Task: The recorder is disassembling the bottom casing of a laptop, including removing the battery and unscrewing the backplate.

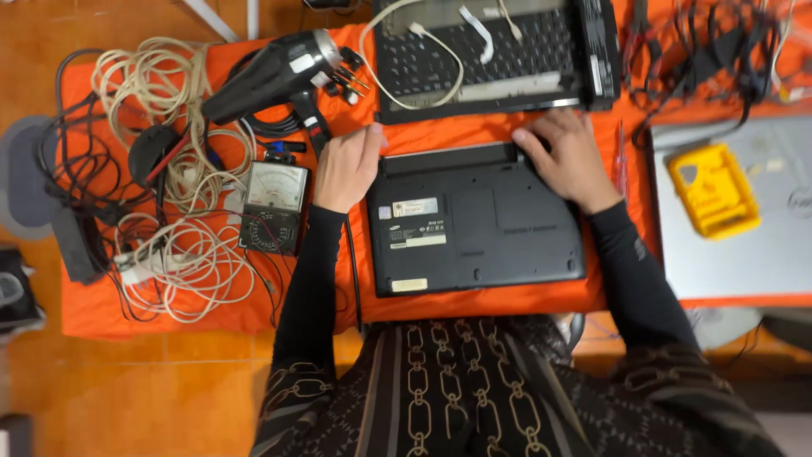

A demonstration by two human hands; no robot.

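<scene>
A black laptop [478, 224] lies upside down on the orange cloth [474, 134], its labelled underside facing up. My left hand [345, 167] grips the laptop's far left corner, thumb on the back edge. My right hand [565, 159] rests on the far right part of the base, fingers pressing at the battery strip [448, 157] along the back edge. Both arms wear black sleeves.
A dismantled laptop keyboard base [491, 52] with a white cable lies beyond. To the left are a black heat gun [275, 74], an analogue multimeter [273, 207] and tangled cables [165, 178]. At the right, a silver laptop [736, 245] carries a yellow case [713, 188].
</scene>
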